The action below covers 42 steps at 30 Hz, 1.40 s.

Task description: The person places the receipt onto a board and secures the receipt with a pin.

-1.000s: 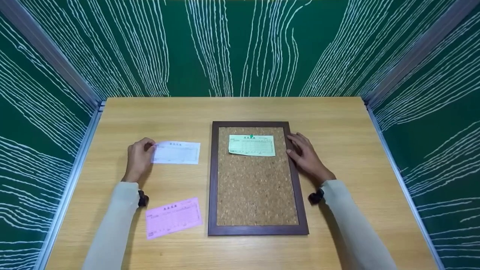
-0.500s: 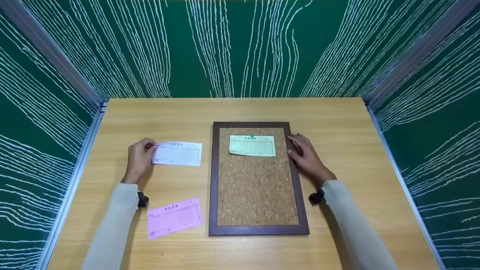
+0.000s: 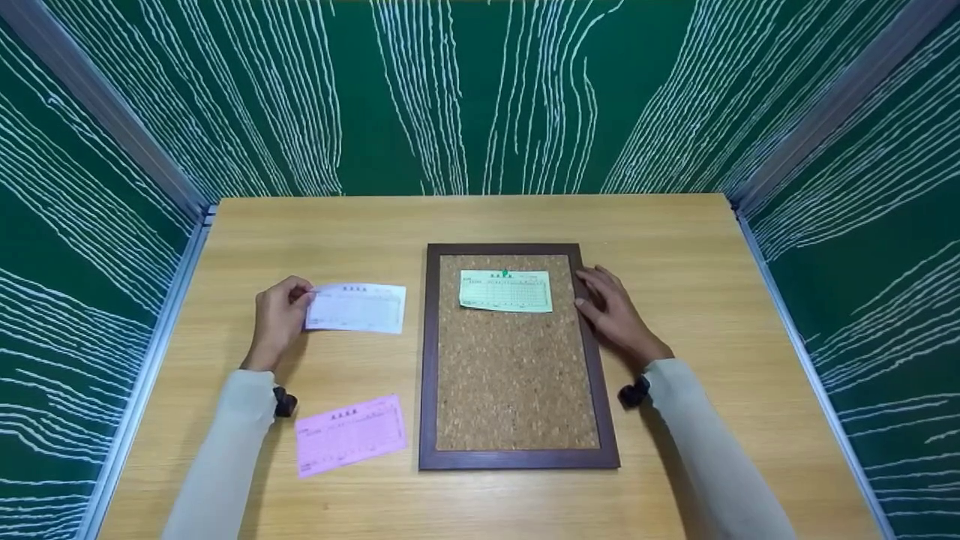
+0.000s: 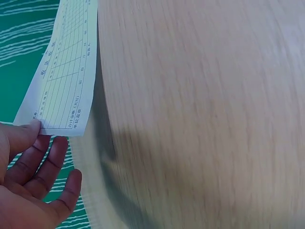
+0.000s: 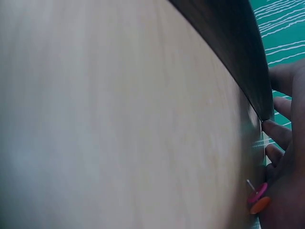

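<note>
The left hand (image 3: 277,319) pinches the white slip (image 3: 355,308) by its left end, just above the worktop (image 3: 675,225). The slip looks thin, light and floppy. The right hand (image 3: 615,315) rests with loose fingers on the cork board (image 3: 514,375) frame, with pins (image 5: 257,199) tucked against it.

The table (image 3: 480,217) is open behind the cork board (image 3: 517,375) and to its right. Between the white slip (image 3: 356,308) and the board, only a narrow strip is free. The pink slip (image 3: 350,435) lies near the left sleeve (image 3: 225,450).
</note>
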Motion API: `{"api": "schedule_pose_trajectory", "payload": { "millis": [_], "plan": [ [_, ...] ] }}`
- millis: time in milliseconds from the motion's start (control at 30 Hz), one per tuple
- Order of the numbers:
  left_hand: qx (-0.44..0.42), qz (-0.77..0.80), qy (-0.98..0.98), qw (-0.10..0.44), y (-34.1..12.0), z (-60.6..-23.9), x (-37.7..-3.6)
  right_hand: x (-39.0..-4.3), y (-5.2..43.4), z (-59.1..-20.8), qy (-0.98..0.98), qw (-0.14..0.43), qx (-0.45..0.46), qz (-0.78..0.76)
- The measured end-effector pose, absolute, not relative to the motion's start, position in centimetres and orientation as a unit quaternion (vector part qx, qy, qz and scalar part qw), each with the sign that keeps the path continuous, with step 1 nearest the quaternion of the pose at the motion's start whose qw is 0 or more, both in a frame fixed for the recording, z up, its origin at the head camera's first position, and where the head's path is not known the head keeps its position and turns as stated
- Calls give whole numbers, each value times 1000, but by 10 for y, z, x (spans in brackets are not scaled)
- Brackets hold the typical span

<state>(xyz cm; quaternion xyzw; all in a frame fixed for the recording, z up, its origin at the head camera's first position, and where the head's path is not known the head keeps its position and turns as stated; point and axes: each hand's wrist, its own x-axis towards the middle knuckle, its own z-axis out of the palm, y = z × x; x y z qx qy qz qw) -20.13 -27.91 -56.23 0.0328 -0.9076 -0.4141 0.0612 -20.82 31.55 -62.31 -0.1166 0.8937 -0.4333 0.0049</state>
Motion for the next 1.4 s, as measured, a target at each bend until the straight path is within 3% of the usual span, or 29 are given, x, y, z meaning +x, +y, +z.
{"api": "schedule_pose_trajectory", "payload": {
  "millis": [400,1400],
  "plan": [
    [16,-419,-904,83,-274,-556,-197,-209,316,-625,894,6,-115,-432],
    [-3,-440,-895,80,-258,-536,-187,-210,317,-625,895,6,-114,-431]
  ]
}}
